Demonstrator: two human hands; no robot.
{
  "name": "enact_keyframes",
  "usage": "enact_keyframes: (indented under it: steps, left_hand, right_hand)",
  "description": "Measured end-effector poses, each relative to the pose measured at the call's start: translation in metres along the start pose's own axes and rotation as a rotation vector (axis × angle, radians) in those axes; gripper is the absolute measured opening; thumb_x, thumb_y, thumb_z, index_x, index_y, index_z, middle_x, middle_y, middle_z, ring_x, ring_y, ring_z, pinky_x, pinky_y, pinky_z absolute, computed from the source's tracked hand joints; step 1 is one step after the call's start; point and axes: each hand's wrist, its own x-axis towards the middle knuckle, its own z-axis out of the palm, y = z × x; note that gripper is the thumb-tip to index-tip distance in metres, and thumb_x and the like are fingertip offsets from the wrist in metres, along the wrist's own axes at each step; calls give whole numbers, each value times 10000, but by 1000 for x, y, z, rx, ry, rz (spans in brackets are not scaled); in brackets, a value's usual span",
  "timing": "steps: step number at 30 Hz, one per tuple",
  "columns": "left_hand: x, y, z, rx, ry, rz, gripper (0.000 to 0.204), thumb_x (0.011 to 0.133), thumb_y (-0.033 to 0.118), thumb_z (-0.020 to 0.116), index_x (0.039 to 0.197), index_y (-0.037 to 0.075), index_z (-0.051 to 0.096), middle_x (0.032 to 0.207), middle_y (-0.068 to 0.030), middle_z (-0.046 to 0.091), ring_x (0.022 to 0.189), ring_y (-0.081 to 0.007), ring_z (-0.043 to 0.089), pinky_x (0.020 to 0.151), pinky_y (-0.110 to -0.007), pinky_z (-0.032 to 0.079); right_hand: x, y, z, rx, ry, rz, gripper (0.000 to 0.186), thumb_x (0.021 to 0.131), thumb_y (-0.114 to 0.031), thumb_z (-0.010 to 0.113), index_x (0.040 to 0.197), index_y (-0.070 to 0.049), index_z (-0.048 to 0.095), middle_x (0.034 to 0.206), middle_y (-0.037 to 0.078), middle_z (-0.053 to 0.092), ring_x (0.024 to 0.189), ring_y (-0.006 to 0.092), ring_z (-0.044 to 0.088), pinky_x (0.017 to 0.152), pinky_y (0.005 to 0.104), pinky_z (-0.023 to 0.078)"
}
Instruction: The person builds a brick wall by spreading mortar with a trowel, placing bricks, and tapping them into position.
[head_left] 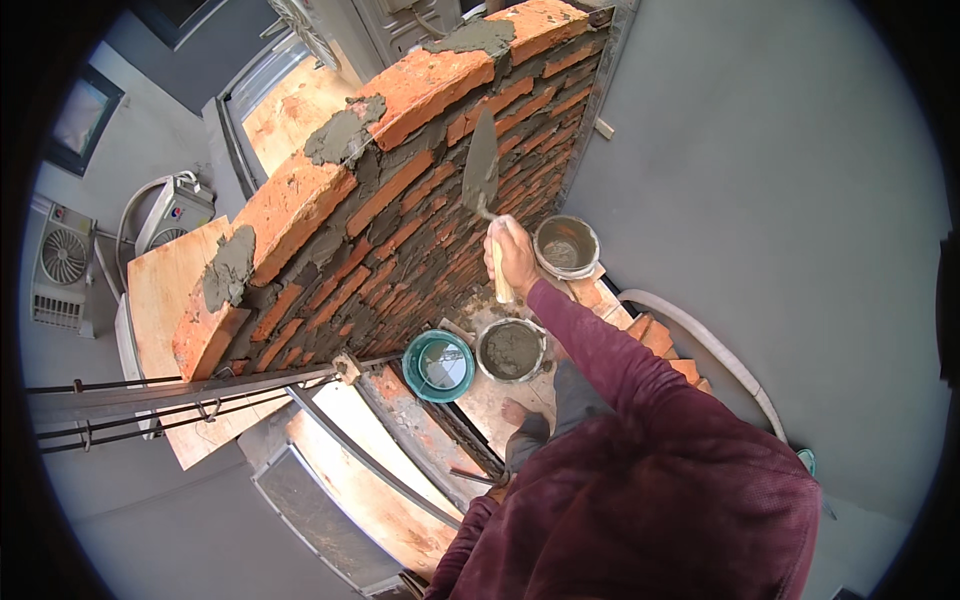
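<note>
My right hand (513,254) is closed round the wooden handle of a pointing trowel (481,168). The blade, coated in grey mortar, points up and away in front of the brick wall (375,215). Dabs of wet mortar (342,132) fill the gaps between the bricks of the top course, and mortar is smeared over the wall's near side. Only a sliver of my left hand (497,492) shows past its sleeve, low by the plank edge; its fingers are hidden. Below the wall stands a bucket of mortar (511,350), beside a teal bucket of water (438,365).
Another bucket (567,246), with some mortar inside, stands by the grey wall (760,200). Loose bricks (655,335) and a pale hose (700,340) lie along that wall's foot. Steel rods (110,430) jut out at left. Air-conditioner units (65,258) sit beyond the bricks.
</note>
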Motion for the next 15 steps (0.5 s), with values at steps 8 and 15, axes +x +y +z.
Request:
enact_keyframes:
  steps: [8,15]
  left_hand:
    - [32,10,100,-16,12,-146,962,807,718,520,1521,145,222,1537,-254,234,1390,-449,273,1146,-451,253]
    - [60,74,117,-161,261,-222,733,833,547,615,1438,182,418,1566,-207,188,1458,-407,103,1160,-555,137]
  right_hand:
    - [-62,64,-57,-558,-202,243,240,987,-304,486,1053,-77,526,697,31,519,526,83,510,448,274,443]
    - [-68,215,-193,-1949,-943,509,430,833,-233,635,1182,10,577,1032,238,666,941,378,660,836,446,526]
